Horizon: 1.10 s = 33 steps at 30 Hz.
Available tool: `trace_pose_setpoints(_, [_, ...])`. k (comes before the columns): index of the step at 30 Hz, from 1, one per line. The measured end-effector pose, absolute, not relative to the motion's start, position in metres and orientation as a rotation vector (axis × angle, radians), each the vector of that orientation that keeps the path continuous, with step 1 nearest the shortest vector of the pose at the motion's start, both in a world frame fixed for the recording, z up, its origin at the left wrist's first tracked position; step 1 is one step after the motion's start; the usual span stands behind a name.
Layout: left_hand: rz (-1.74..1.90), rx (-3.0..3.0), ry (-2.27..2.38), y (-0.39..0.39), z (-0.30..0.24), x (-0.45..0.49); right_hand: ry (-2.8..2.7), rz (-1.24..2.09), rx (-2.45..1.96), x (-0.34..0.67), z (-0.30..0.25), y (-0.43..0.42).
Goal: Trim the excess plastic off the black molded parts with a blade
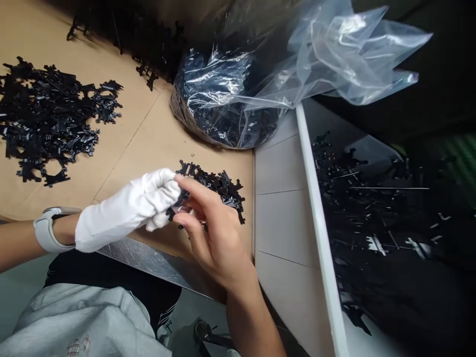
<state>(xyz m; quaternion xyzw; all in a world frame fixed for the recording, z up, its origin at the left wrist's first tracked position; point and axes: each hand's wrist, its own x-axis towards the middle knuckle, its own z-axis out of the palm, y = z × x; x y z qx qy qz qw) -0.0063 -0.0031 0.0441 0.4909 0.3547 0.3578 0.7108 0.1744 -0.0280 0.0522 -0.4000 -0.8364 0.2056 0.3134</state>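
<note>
My left hand [130, 208] wears a white glove and is closed in a pinch on a small black plastic part [177, 204]. My bare right hand [211, 233] meets it from the right, its fingers also pinched on the same part. Both hands hover over the near edge of a brown cardboard sheet [148, 134]. Just beyond the fingers lies a small pile of black plastic parts [219, 186]. A pale watch band [46, 228] sits on my left wrist.
A large heap of black parts [48, 124] lies at the left on the cardboard. A clear plastic bag [238, 99] full of black parts stands at the back. A white-rimmed bin [320, 218] at the right holds more black pieces.
</note>
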Motion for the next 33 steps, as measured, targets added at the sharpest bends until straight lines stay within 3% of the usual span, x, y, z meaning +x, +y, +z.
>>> trace_pose_setpoints(12, [0.696,1.123,0.738,-0.004,0.049,-0.007,-2.031,0.88,-1.015,0.172,0.056,-0.037])
trace_pose_setpoints(33, [0.673,1.105,0.738,-0.007,0.041,-0.015,-2.022,0.838,-1.013,0.17,0.057,-0.038])
